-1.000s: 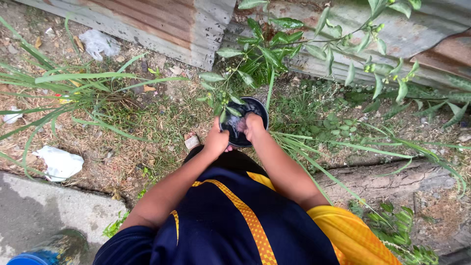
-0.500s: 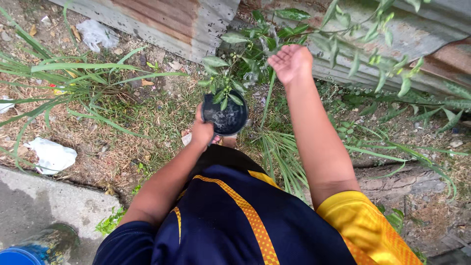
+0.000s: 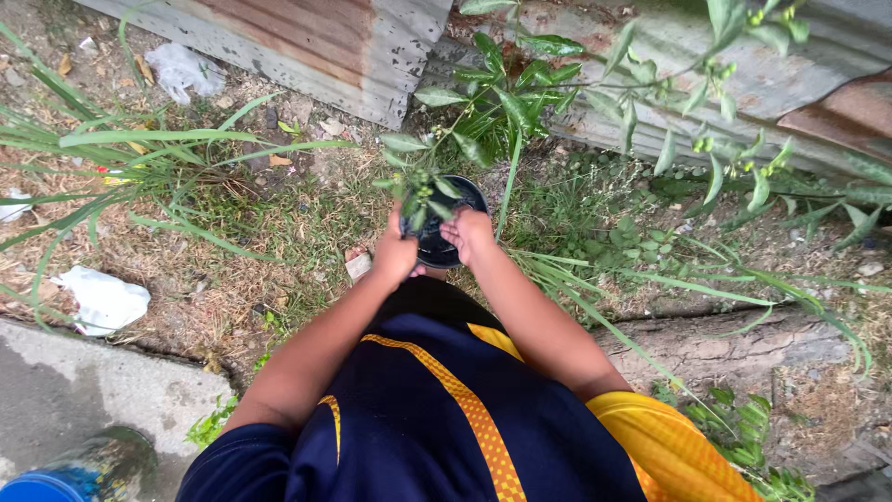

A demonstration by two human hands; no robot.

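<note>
- Looking straight down over a dark blue shirt with orange trim (image 3: 446, 409), and both hands are out in front at a small black pot (image 3: 444, 244).
- The left hand (image 3: 398, 253) is wrapped around the pot's near-left side, fingers closed on the rim, gripping it.
- The right hand (image 3: 469, 234) sits on the pot's right edge, fingers curled down over the rim and into the mouth; whether it truly clamps the rim or just rests there, I cannot tell.
- The pot is held up in front of the body, above the patchy grass (image 3: 279, 232), with a leafy green shrub (image 3: 502, 102) just beyond it; a few of the leaves hang right across the pot's opening.
- Behind the shrub runs a rusty corrugated metal fence (image 3: 353, 42), low along the top of the view.
- Long grass blades (image 3: 139, 149) fan out on the left, and more sweep away to the right.
- White scraps of litter (image 3: 102, 299) lie on the dry ground at left, well apart from the pot.
- Bottom left: a concrete slab (image 3: 84, 400) and the edge of a blue container (image 3: 42, 488).
</note>
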